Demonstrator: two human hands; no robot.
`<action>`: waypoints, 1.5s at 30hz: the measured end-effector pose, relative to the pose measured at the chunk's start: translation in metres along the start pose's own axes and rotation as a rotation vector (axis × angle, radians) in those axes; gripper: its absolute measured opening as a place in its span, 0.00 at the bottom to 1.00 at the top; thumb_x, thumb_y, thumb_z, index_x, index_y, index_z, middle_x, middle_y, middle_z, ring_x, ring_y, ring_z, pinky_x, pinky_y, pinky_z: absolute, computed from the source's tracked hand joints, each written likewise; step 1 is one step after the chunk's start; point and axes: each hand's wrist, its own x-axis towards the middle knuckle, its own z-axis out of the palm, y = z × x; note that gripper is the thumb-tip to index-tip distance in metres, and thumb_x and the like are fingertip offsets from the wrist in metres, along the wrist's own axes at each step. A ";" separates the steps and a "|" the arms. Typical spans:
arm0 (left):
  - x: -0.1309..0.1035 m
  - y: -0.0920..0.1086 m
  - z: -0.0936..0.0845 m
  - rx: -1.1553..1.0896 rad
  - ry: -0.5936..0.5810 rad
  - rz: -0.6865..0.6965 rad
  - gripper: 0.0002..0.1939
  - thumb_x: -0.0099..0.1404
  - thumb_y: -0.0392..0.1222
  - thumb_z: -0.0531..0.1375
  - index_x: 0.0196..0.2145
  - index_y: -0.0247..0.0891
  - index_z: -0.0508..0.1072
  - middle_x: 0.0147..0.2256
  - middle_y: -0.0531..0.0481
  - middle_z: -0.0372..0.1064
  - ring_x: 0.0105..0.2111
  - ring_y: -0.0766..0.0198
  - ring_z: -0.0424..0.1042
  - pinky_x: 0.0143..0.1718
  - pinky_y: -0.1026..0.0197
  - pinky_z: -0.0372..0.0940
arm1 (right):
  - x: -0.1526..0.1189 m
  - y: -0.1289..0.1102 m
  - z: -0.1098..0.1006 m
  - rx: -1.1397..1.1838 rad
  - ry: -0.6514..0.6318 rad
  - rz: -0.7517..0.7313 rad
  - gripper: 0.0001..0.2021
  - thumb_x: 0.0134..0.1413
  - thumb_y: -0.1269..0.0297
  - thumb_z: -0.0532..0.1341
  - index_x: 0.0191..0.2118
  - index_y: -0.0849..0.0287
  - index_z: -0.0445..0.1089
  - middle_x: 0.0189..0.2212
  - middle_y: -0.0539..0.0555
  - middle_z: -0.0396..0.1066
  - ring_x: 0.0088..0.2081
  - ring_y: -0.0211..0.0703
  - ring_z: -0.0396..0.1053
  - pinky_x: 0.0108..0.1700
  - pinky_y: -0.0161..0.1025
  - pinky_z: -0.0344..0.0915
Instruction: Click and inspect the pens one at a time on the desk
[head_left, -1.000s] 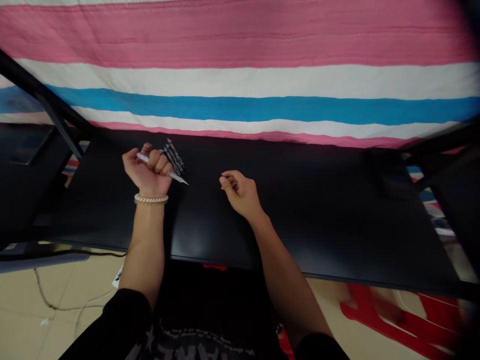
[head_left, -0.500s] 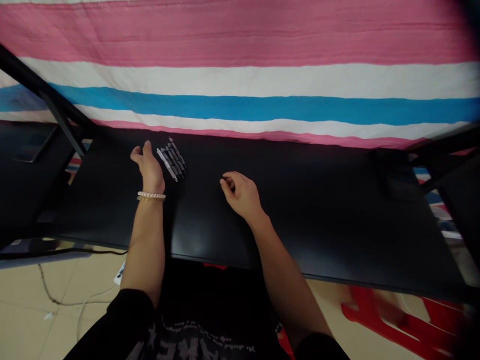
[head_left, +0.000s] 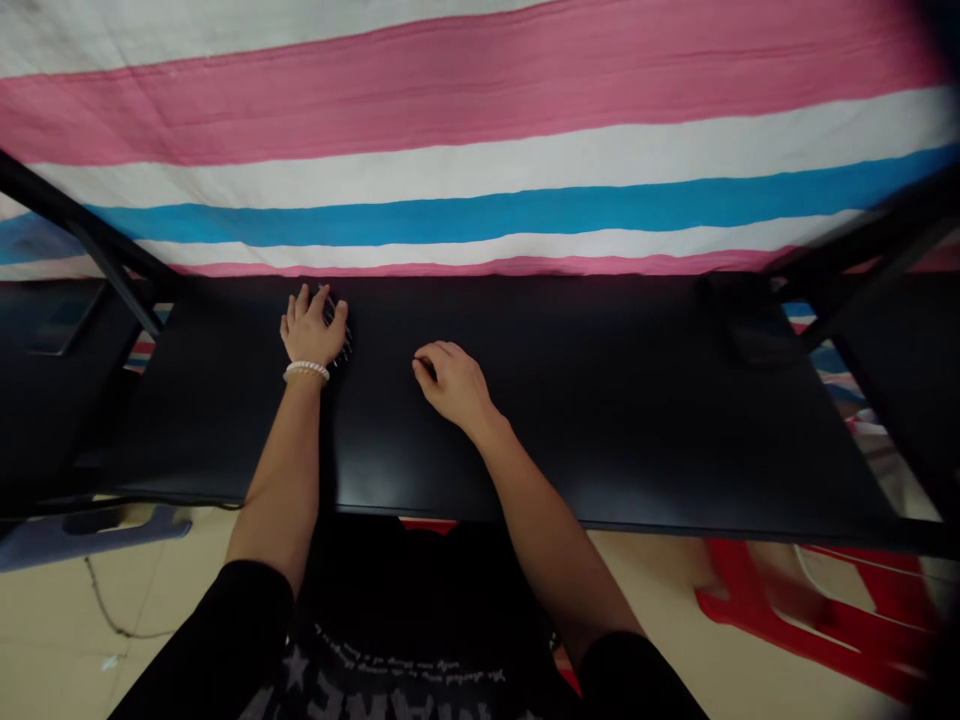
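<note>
On the left part of the black table (head_left: 600, 420), my left hand (head_left: 313, 330) lies palm down with its fingers spread. It partly covers a bundle of several pens (head_left: 344, 345), whose ends show past the thumb side. A pale beaded bracelet (head_left: 306, 371) circles that wrist. Near the table's middle rests my right hand (head_left: 451, 382), its fingers curled and the thumb close to the index finger. Whether anything small sits inside that curl is hidden.
A striped cloth (head_left: 480, 220) hangs along the table's back edge. Black metal bars slope at both sides. A dark flat object (head_left: 757, 325) lies at the back right. Below on the floor stands a red stool (head_left: 810, 630).
My left hand has turned palm down and spread over the pens, which were uncovered beside it before. The camera view has tilted slightly. My right hand keeps its curled shape.
</note>
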 end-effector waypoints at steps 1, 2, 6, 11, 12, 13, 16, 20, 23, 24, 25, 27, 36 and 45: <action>0.002 -0.001 0.002 -0.008 -0.021 0.018 0.27 0.61 0.52 0.64 0.57 0.46 0.74 0.68 0.40 0.58 0.71 0.39 0.46 0.70 0.35 0.33 | 0.000 0.000 -0.001 -0.004 -0.002 -0.004 0.07 0.66 0.66 0.57 0.41 0.58 0.73 0.38 0.57 0.75 0.42 0.48 0.71 0.43 0.42 0.66; 0.004 -0.001 0.004 -0.025 -0.039 0.043 0.27 0.61 0.50 0.63 0.57 0.43 0.74 0.67 0.38 0.59 0.70 0.41 0.48 0.70 0.37 0.34 | 0.000 -0.001 -0.001 -0.008 -0.004 -0.008 0.07 0.66 0.67 0.57 0.41 0.58 0.72 0.38 0.57 0.75 0.42 0.48 0.70 0.43 0.42 0.65; -0.006 0.011 0.017 -0.119 -0.078 0.165 0.24 0.63 0.43 0.59 0.56 0.32 0.72 0.63 0.30 0.62 0.68 0.46 0.54 0.70 0.46 0.40 | 0.001 -0.002 -0.004 -0.028 -0.014 -0.006 0.07 0.66 0.67 0.57 0.41 0.57 0.72 0.38 0.57 0.75 0.42 0.47 0.70 0.41 0.41 0.65; -0.045 0.047 0.046 -0.254 -0.142 0.249 0.22 0.63 0.43 0.61 0.53 0.34 0.73 0.62 0.31 0.63 0.67 0.46 0.55 0.70 0.48 0.42 | 0.002 -0.001 -0.006 -0.042 0.045 0.041 0.07 0.65 0.67 0.56 0.40 0.57 0.72 0.39 0.57 0.75 0.43 0.50 0.69 0.42 0.43 0.65; -0.052 0.055 0.053 -0.287 -0.171 0.274 0.21 0.63 0.44 0.62 0.53 0.34 0.74 0.61 0.31 0.64 0.67 0.47 0.56 0.70 0.48 0.42 | 0.002 0.001 -0.007 -0.044 0.072 0.068 0.07 0.65 0.67 0.56 0.40 0.57 0.72 0.39 0.58 0.75 0.43 0.51 0.69 0.43 0.44 0.65; -0.058 0.064 0.060 -0.319 -0.197 0.295 0.21 0.63 0.44 0.61 0.52 0.34 0.74 0.61 0.31 0.64 0.67 0.47 0.56 0.70 0.49 0.43 | 0.003 0.003 -0.007 -0.047 0.105 0.099 0.08 0.66 0.67 0.55 0.40 0.57 0.72 0.38 0.58 0.75 0.43 0.52 0.68 0.44 0.45 0.65; -0.065 0.085 0.080 -0.341 -0.280 0.358 0.21 0.67 0.45 0.58 0.55 0.34 0.73 0.62 0.32 0.64 0.68 0.46 0.54 0.70 0.47 0.42 | 0.005 0.014 -0.007 -0.050 0.222 0.189 0.11 0.66 0.69 0.52 0.39 0.58 0.72 0.38 0.60 0.73 0.43 0.52 0.68 0.48 0.48 0.65; -0.058 0.102 0.092 -0.014 -0.339 0.341 0.26 0.70 0.44 0.54 0.63 0.35 0.68 0.68 0.38 0.57 0.72 0.44 0.45 0.71 0.40 0.39 | 0.008 0.031 -0.003 -0.009 0.320 0.250 0.11 0.60 0.73 0.54 0.43 0.61 0.73 0.42 0.62 0.72 0.45 0.53 0.68 0.52 0.51 0.66; -0.050 0.104 0.093 0.132 -0.383 0.331 0.28 0.73 0.46 0.51 0.68 0.42 0.61 0.72 0.45 0.50 0.73 0.43 0.41 0.70 0.36 0.39 | 0.010 0.038 0.002 0.051 0.291 0.199 0.15 0.59 0.76 0.52 0.45 0.62 0.74 0.46 0.63 0.73 0.48 0.52 0.69 0.55 0.51 0.67; -0.048 0.102 0.093 0.122 -0.382 0.335 0.28 0.74 0.47 0.50 0.69 0.44 0.60 0.72 0.46 0.48 0.73 0.43 0.40 0.70 0.35 0.39 | 0.010 0.039 0.003 0.067 0.282 0.179 0.15 0.59 0.76 0.52 0.46 0.63 0.74 0.47 0.63 0.73 0.49 0.52 0.70 0.56 0.51 0.67; -0.047 0.099 0.092 0.085 -0.376 0.348 0.28 0.74 0.47 0.49 0.69 0.46 0.59 0.72 0.47 0.48 0.73 0.44 0.40 0.70 0.34 0.39 | 0.011 0.039 0.004 0.081 0.276 0.161 0.16 0.59 0.76 0.53 0.47 0.63 0.74 0.48 0.64 0.73 0.50 0.52 0.70 0.57 0.51 0.67; -0.046 0.088 0.089 -0.030 -0.351 0.399 0.27 0.75 0.49 0.47 0.70 0.47 0.58 0.72 0.48 0.48 0.73 0.47 0.40 0.70 0.36 0.40 | 0.011 0.039 0.006 0.095 0.269 0.135 0.17 0.59 0.75 0.54 0.49 0.64 0.74 0.52 0.64 0.73 0.53 0.53 0.70 0.60 0.51 0.67; -0.085 0.046 0.042 0.054 -0.465 0.727 0.41 0.70 0.56 0.56 0.73 0.39 0.48 0.74 0.37 0.39 0.73 0.43 0.39 0.70 0.38 0.46 | 0.009 0.041 0.007 0.114 0.205 0.111 0.28 0.54 0.82 0.51 0.55 0.57 0.75 0.60 0.57 0.71 0.61 0.49 0.68 0.66 0.55 0.63; -0.070 0.067 0.055 0.317 -0.471 0.665 0.39 0.70 0.55 0.57 0.72 0.39 0.52 0.73 0.39 0.42 0.72 0.44 0.44 0.69 0.40 0.47 | 0.009 0.038 0.001 0.104 0.176 0.134 0.26 0.54 0.82 0.53 0.54 0.61 0.76 0.58 0.59 0.73 0.61 0.51 0.69 0.67 0.53 0.63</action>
